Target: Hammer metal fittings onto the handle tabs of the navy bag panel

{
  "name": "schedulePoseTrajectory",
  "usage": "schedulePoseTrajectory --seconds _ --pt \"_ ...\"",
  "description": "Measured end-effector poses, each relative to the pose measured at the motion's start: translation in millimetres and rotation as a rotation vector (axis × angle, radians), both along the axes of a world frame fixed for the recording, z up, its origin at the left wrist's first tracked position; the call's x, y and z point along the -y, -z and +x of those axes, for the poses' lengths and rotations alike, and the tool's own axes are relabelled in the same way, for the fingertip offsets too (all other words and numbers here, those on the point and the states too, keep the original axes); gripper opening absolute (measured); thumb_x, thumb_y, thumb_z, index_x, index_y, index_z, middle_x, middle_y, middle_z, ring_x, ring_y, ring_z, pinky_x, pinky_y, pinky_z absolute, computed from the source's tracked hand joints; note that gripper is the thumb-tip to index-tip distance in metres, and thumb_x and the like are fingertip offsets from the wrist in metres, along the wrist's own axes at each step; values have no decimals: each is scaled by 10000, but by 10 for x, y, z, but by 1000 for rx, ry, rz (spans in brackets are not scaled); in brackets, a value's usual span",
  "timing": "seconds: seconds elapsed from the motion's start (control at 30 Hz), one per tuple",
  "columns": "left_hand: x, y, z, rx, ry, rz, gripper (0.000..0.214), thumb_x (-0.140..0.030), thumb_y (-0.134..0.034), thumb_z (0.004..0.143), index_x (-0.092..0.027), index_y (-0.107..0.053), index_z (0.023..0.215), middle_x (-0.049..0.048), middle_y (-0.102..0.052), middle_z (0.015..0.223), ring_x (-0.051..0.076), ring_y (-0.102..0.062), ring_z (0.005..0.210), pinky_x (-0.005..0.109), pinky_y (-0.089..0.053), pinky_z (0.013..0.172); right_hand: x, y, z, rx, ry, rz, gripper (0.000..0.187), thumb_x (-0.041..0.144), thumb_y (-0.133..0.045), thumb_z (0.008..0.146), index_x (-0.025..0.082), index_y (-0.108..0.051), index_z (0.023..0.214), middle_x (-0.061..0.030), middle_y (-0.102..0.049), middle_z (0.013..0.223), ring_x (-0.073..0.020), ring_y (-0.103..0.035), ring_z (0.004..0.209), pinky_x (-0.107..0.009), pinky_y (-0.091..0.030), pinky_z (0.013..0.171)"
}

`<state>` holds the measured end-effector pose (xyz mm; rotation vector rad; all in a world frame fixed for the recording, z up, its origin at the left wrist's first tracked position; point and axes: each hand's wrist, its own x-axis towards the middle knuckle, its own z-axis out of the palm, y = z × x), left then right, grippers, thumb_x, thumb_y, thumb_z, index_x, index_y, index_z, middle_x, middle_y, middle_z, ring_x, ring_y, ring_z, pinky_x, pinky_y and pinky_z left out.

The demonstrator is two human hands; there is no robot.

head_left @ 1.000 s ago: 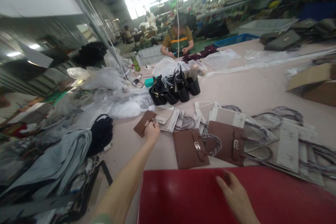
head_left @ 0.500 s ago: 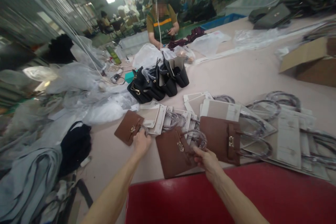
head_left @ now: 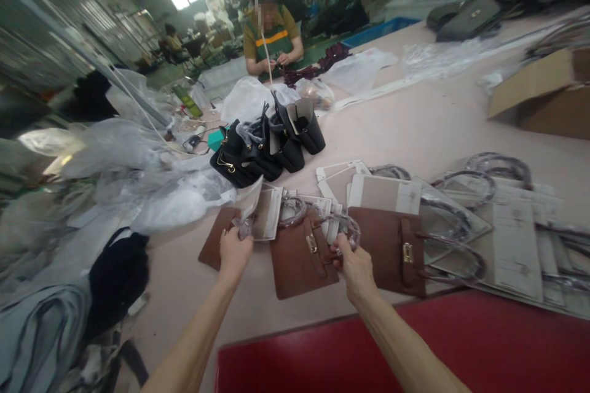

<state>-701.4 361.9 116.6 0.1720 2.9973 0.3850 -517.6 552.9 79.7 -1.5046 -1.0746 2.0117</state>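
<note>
Three flat brown leather bag panels with gold clasps lie in a row on the pink table (head_left: 415, 135). My left hand (head_left: 234, 253) is closed on a plastic-wrapped handle and a card (head_left: 258, 209) over the left brown panel (head_left: 216, 244). My right hand (head_left: 353, 264) grips the plastic-wrapped handle (head_left: 343, 227) at the top of the middle brown panel (head_left: 299, 261). The right brown panel (head_left: 391, 249) lies beside it, untouched.
A red board (head_left: 461, 350) covers the near edge. Cards and wrapped handles (head_left: 483, 221) spread to the right. Several black handbags (head_left: 267, 147) stand behind, with plastic bags (head_left: 138, 172) on the left and a cardboard box (head_left: 544, 95) on the right. A person in green (head_left: 271, 37) works across the table.
My right hand left the red board and took hold of the middle panel's handle. My left hand lifted a card and wrapped handle over the left panel. The view tilted down.
</note>
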Motion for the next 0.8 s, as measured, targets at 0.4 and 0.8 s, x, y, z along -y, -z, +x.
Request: schedulePoseTrajectory --seconds 0.4,0.8 --pt "-978 40 217 -49 244 36 453 -527 -588 872 -135 -659 1087 172 -695 1107 317 -668 1059 362 -498 922 191 105 -82 -195 127 -307 457 497 -853 573 187 -600 792 11 -651 653 -136 -590 512 -246 -439 487" --pt "-974 -105 95 75 269 67 446 -537 -564 903 -141 -739 1010 168 -687 1038 324 -662 1034 369 -494 922 -182 97 -417 -518 -149 -355 390 343 -866 661 143 -730 967 -81 -766 877 -236 -721 769 -352 -597 681"
